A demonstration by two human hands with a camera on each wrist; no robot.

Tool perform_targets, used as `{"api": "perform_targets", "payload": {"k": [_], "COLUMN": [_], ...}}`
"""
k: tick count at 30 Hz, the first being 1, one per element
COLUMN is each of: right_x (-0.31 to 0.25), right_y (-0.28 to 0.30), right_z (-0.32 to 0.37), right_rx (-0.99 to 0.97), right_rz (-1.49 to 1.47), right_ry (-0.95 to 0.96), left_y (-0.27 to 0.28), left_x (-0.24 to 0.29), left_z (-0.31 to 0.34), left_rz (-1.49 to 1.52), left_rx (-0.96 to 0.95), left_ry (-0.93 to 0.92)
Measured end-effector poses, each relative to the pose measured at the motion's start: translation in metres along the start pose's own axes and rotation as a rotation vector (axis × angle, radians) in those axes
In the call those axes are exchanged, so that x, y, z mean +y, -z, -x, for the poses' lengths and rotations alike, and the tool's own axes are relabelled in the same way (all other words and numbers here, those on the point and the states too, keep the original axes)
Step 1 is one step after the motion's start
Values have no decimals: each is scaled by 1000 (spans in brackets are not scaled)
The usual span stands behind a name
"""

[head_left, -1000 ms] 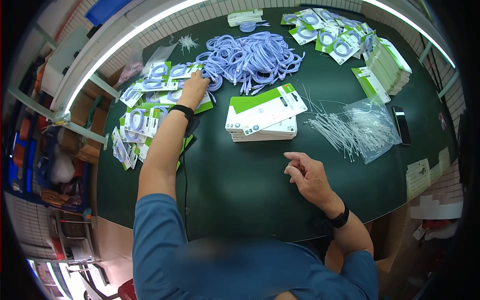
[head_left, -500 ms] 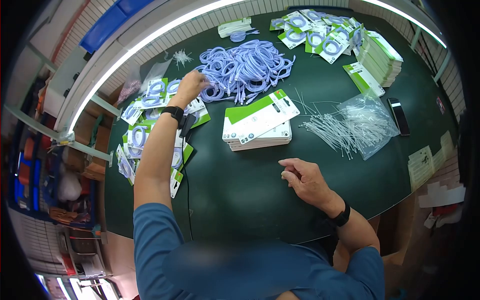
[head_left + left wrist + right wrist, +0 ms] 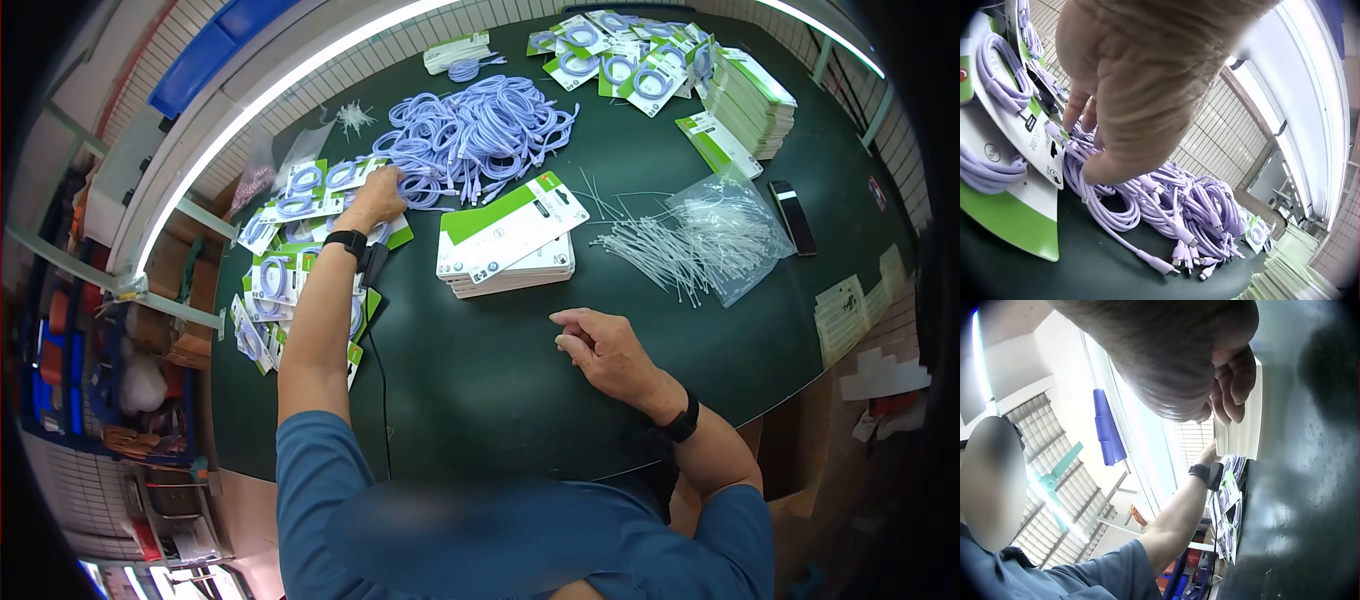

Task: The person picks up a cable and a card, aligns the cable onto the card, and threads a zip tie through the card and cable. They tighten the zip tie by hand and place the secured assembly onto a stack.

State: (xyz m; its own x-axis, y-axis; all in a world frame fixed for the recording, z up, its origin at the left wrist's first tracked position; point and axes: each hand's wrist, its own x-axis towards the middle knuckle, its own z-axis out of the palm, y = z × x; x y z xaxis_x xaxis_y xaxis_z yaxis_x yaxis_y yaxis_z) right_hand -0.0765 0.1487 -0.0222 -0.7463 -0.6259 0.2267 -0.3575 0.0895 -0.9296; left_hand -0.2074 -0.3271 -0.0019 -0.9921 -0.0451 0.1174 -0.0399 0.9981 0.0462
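Observation:
My left hand (image 3: 378, 196) reaches to the left edge of a heap of coiled lilac USB cables (image 3: 480, 135). In the left wrist view its thumb and fingers (image 3: 1102, 170) close around a coiled cable (image 3: 1116, 215) at the near side of the heap; the fingertips are partly hidden. White-and-green cards with coiled cables (image 3: 273, 276) lie beneath and beside that wrist. My right hand (image 3: 612, 352) is held over the dark green table with fingers loosely curled and nothing in them. In front of it stands a stack of blank cards (image 3: 510, 238), the top one askew.
Loose white cable ties (image 3: 660, 255) spill from a clear bag (image 3: 735, 240) at the right, beside a phone (image 3: 792, 217). Carded cables (image 3: 650, 80) and a tall card stack (image 3: 750, 105) fill the back right. A black cord (image 3: 380, 400) trails from the left wrist.
My left hand lifted off the heap's left edge, then came down there again, slightly nearer me. The right hand stays nearly still. The head view has shifted a little.

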Motion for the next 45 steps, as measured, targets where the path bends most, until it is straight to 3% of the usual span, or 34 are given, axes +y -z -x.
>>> {"api": "perform_targets", "payload": {"k": [6, 9, 12, 13, 15, 16, 18, 19, 21, 22, 24, 25, 27, 28, 30, 35, 38, 42, 45], "right_x": [0, 5, 3, 2, 1, 0, -2, -3, -6, -8, -12, -19, -36, -36, -33, -40, -39, -37, -37], "right_y": [1, 0, 1, 1, 0, 0, 0, 1, 2, 3, 2, 4, 10, 11, 10, 13, 11, 9, 11], "right_z": [0, 0, -1, 0, 1, 1, 0, 0, 2, 3, 7, 9, 10, 11, 15, 19, 17, 17, 16], "right_rx": [-13, 2, 15, 12, 3, 2, 1, -17, -50, -47, -161, -144, -216, -191, -206, -226, -207, -191, -179], "right_rz": [16, 58, 76, 85, 85, 88, 93, 60, 2, 9, -390, -381, -590, -584, -645, -507, -485, -482, -467], "right_ry": [-4, 96, 113, 120, 125, 131, 139, 106, 28, 12, -112, -152, -151, -195, 18, 67, 78, 58, 59], "left_y": [-11, -5, 23, 32, 53, 64, 84, 92, 101, 104, 107, 106, 91, 82, 65, 45, 43, 38, 33], "left_x": [-1, 6, 15, 15, 13, 20, 39, 52, 89, 115, 183, 214, 245, 256, 274, 292, 293, 292, 284], "left_z": [6, -4, -17, -21, -24, -19, -12, -4, 27, 48, 102, 129, 167, 179, 200, 225, 237, 240, 240], "left_rz": [-118, -161, 286, 285, 687, 686, 1287, 1291, 1380, 1251, 942, 764, 502, 546, 442, 762, 1145, 1318, 1384], "left_rx": [25, 98, 135, 133, 364, 369, 533, 533, 624, 660, 712, 731, 744, 718, 707, 619, 359, 256, 177], "left_ry": [-85, -157, 99, 100, 259, 263, 379, 380, 129, 78, -11, -50, -426, -426, -642, -461, -135, 36, -19]}}
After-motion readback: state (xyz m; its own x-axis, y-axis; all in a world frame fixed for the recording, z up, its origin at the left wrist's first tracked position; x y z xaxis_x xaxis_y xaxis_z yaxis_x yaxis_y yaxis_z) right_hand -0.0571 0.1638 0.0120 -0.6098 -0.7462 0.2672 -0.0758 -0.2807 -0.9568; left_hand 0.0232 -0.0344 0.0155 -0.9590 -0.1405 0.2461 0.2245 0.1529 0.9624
